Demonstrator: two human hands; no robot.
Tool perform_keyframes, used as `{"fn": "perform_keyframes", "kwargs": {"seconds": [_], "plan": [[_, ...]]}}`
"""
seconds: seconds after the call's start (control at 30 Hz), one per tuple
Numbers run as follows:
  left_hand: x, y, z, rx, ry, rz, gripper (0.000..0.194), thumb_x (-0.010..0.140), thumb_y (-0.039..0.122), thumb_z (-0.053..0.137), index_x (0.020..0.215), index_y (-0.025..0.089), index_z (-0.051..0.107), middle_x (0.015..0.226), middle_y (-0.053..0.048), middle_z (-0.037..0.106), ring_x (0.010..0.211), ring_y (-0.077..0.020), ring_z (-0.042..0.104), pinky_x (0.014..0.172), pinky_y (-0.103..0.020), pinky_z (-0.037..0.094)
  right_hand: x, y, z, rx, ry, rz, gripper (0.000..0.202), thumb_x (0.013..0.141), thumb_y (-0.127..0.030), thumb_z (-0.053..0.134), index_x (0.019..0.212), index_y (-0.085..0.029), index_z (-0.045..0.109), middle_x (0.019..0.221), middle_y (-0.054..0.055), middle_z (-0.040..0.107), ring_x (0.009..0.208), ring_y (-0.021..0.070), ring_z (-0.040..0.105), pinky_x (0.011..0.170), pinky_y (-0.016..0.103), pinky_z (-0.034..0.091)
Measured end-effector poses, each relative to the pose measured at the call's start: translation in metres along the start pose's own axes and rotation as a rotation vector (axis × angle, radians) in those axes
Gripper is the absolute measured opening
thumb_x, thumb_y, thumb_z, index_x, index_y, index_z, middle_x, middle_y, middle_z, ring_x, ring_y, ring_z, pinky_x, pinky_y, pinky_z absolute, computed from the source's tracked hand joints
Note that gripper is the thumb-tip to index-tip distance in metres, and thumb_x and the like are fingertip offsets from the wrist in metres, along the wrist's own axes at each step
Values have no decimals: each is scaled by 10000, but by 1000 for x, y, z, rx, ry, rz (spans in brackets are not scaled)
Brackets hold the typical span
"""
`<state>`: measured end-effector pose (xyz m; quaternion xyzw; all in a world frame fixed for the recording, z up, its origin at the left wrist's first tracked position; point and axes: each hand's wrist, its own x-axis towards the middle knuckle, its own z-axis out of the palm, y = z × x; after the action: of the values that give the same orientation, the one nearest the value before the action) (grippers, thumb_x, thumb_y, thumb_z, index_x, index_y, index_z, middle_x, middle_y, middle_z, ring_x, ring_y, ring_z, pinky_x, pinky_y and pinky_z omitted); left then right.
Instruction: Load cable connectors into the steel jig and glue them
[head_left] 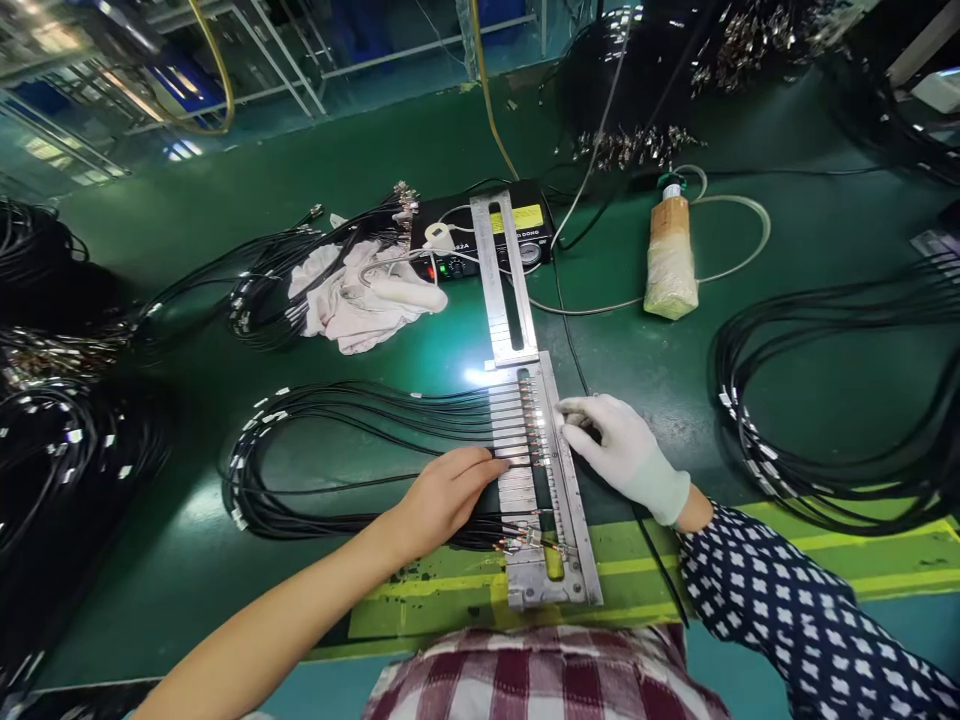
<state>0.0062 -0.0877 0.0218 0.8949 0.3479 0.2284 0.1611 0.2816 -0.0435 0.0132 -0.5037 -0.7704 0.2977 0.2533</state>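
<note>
A slotted metal fixture [544, 480] lies lengthwise on the green bench, with a row of black cables [442, 415] laid across its slots, their tips toward the right rail. My bare left hand [454, 495] is closed on a black cable at the fixture's left edge, fingertips near the slots. My right hand [619, 450], in a white glove, rests by the right rail with thumb and forefinger close together; whether anything is between them is too small to tell. More cable ends [517, 540] lie bunched near the fixture's lower part.
Behind the fixture are a black control box [450, 255] and a white cloth [356, 300]. A wrapped bottle [671, 260] stands to the right. Coiled cables lie at the left [67, 440] and right [757, 420]. Yellow tape [427, 600] lines the front of the green bench [600, 350].
</note>
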Motion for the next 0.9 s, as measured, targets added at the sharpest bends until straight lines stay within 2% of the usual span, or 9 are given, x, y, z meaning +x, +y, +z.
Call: {"fn": "perform_keyframes", "kwargs": {"seconds": [0.1, 0.23, 0.33, 0.47, 0.57, 0.67, 0.77, 0.83, 0.9], "plan": [[-8, -2, 9, -91, -4, -56, 289, 977, 101, 445, 1222, 167, 584, 987, -79, 635, 887, -137, 614, 777, -234, 521, 0, -1, -1, -7, -1, -5, 192, 944, -273, 536, 1106, -229, 631, 852, 23, 681, 835, 217, 610, 790, 384, 475], [-20, 6, 13, 229, -32, -94, 348, 977, 128, 461, 1299, 187, 579, 1032, -103, 611, 968, -203, 567, 833, -336, 461, 0, 0, 0, -18, -4, -3, 191, 943, -287, 537, 1093, -229, 640, 857, 25, 685, 838, 218, 613, 792, 380, 474], [-24, 12, 9, 330, -93, -116, 377, 987, 138, 441, 1344, 194, 548, 931, -73, 606, 873, -197, 534, 768, -329, 401, 1, 1, 1, -32, -2, 7, 193, 941, -290, 537, 1085, -228, 650, 853, 25, 684, 844, 220, 609, 789, 380, 474], [-26, 24, 3, 110, -192, -229, 326, 997, 216, 472, 1317, 190, 526, 958, -60, 621, 861, -187, 532, 763, -323, 384, -2, 1, 2, -28, 12, -2, 211, 945, -304, 527, 1093, -220, 651, 880, 42, 692, 868, 232, 617, 800, 395, 482], [-29, 35, 1, -126, -229, -384, 196, 977, 257, 526, 1153, 180, 569, 928, -46, 609, 861, -183, 535, 769, -317, 410, -6, 1, 2, -20, 14, -31, 222, 944, -314, 524, 1107, -225, 645, 939, 55, 704, 911, 244, 626, 828, 412, 489], [-29, 39, 2, -325, -183, -485, 62, 958, 217, 544, 960, 186, 597, 891, -31, 595, 873, -173, 547, 791, -307, 435, -7, 0, 2, -35, 30, -27, 220, 943, -317, 521, 1106, -238, 647, 952, 56, 709, 926, 251, 630, 832, 416, 491], [-24, 34, 0, -480, -116, -554, 74, 895, 191, 624, 827, 173, 601, 847, -21, 599, 829, -157, 573, 753, -275, 458, -6, 0, 2, -39, 28, -15, 220, 944, -309, 520, 1108, -236, 647, 940, 54, 707, 921, 248, 628, 828, 409, 491], [-20, 30, -1, -512, -88, -577, 75, 872, 179, 651, 807, 168, 615, 814, -15, 605, 776, -141, 581, 702, -247, 464, -5, 0, 2, -30, 14, -14, 220, 949, -304, 519, 1116, -232, 643, 935, 50, 702, 912, 241, 624, 828, 404, 490], [-18, 25, -2, -453, -57, -543, 32, 894, 176, 627, 875, 171, 652, 815, -16, 616, 753, -129, 582, 684, -231, 466, -5, 0, 2, -26, 9, -12, 217, 953, -295, 516, 1118, -231, 641, 931, 45, 697, 910, 235, 620, 834, 401, 487]]}}
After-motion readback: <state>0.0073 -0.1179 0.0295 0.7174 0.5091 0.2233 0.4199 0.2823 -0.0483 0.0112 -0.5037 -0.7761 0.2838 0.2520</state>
